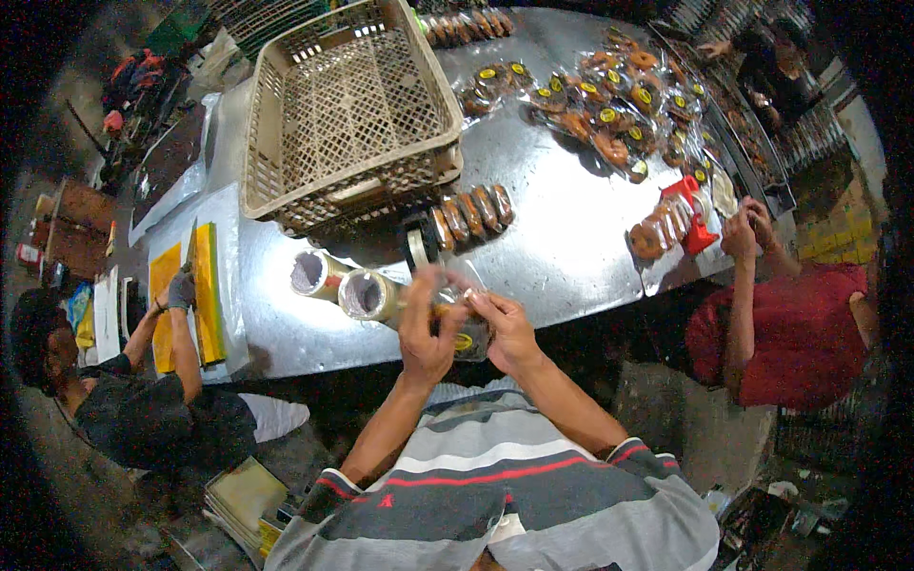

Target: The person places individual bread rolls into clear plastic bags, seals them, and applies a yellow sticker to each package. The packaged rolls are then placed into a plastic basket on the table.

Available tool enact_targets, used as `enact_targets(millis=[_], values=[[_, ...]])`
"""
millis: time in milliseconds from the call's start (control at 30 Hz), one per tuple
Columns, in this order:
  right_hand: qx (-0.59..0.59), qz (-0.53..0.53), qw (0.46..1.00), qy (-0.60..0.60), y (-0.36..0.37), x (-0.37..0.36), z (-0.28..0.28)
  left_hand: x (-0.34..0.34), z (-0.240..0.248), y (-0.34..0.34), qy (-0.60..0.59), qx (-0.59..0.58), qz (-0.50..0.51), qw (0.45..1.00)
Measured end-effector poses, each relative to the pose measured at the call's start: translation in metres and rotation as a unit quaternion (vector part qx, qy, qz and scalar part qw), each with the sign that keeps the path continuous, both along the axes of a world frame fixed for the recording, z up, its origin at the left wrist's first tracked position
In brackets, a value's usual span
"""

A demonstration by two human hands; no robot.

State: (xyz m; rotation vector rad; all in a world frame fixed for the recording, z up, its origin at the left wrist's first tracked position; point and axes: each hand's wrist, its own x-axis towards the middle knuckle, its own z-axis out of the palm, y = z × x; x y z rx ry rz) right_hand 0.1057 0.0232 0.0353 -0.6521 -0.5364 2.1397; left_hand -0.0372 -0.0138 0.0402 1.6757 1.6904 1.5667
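At the table's near edge, a clear plastic bag with a yellow label (pixel 464 344) hangs between my hands. My right hand (pixel 514 335) pinches the bag's top, fingers closed. Beside it, my left hand (pixel 425 331) is raised, its fingers smeared by motion, so its grip is unclear. Just beyond my left hand stands a black tape dispenser (pixel 418 238). A row of bagged brown doughnuts (pixel 473 217) lies right behind it. Two wide rolls, one cream-coloured roll (pixel 368 295) and one whitish roll (pixel 309 274), stand to the left of my hands.
A beige plastic crate (pixel 352 176) stands on the metal table (pixel 562 238). Many bagged, labelled doughnuts (pixel 628 100) pile at the far right. A person in red (pixel 790 328) works by a red tape dispenser (pixel 692 214). At left, another person (pixel 157 409) handles yellow slabs (pixel 205 295).
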Motion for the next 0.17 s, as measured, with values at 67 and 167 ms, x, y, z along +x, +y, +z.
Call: enact_targets(millis=[67, 167], values=[[0.118, 0.034, 0.988, -0.092, 0.004, 0.011, -0.012, -0.021, 0.002, -0.002, -0.048, -0.154, -0.137, 0.977], [0.428, 0.016, 0.848, -0.311, 0.024, 0.016, -0.012, -0.039, 0.012, 0.001, -0.114, -0.407, -0.182, 0.888]])
